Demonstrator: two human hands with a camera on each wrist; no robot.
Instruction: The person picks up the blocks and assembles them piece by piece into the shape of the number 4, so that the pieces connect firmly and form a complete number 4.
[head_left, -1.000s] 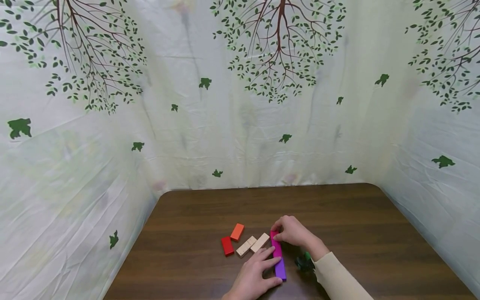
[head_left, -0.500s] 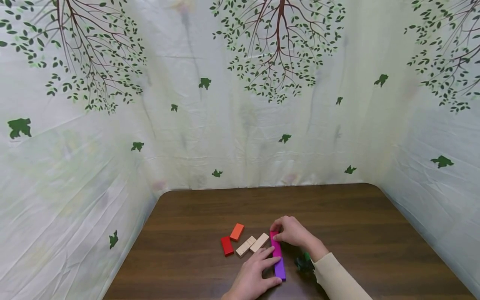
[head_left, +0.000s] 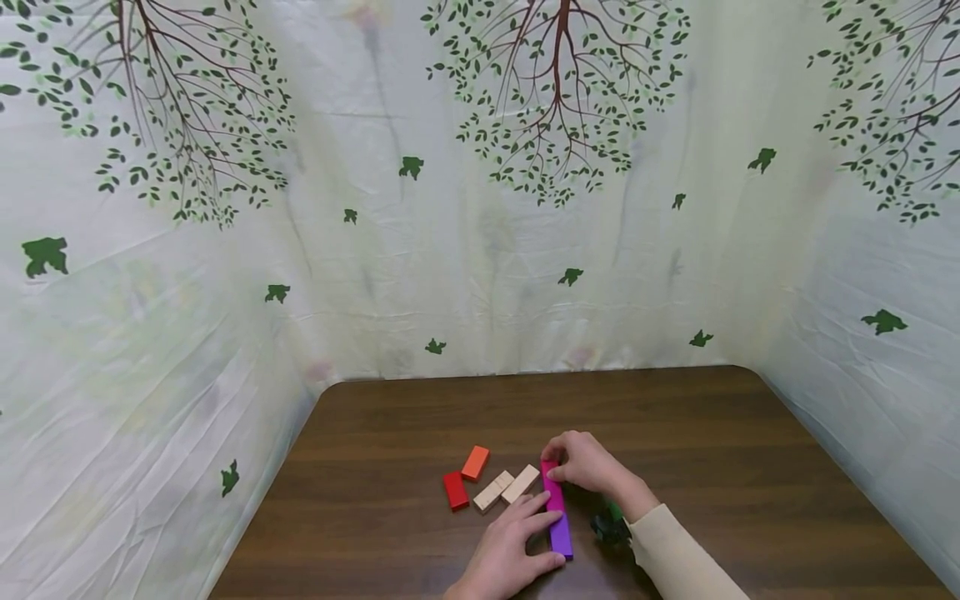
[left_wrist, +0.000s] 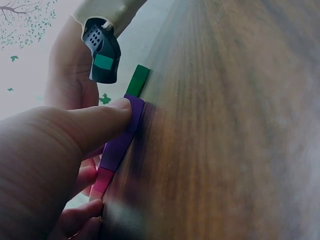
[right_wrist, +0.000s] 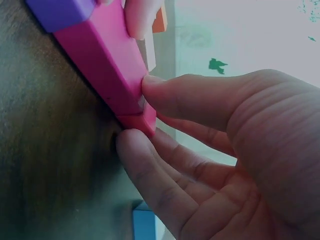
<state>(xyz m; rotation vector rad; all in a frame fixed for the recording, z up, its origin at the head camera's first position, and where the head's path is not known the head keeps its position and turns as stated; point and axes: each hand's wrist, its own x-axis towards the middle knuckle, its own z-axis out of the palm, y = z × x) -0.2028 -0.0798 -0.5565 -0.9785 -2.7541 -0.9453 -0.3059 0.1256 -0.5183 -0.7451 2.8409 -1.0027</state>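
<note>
Pink and purple blocks lie end to end in a straight row on the table. At the row's far end my right hand pinches a pink block; in the right wrist view its thumb and index finger touch a reddish-pink end piece and the longer pink block. My left hand is spread along the left side, fingertips touching the row and thumb against the near purple block.
Two pale wooden pieces, a red block and an orange block lie left of the row. A green block sits beyond the purple end in the left wrist view; a blue block shows in the right wrist view.
</note>
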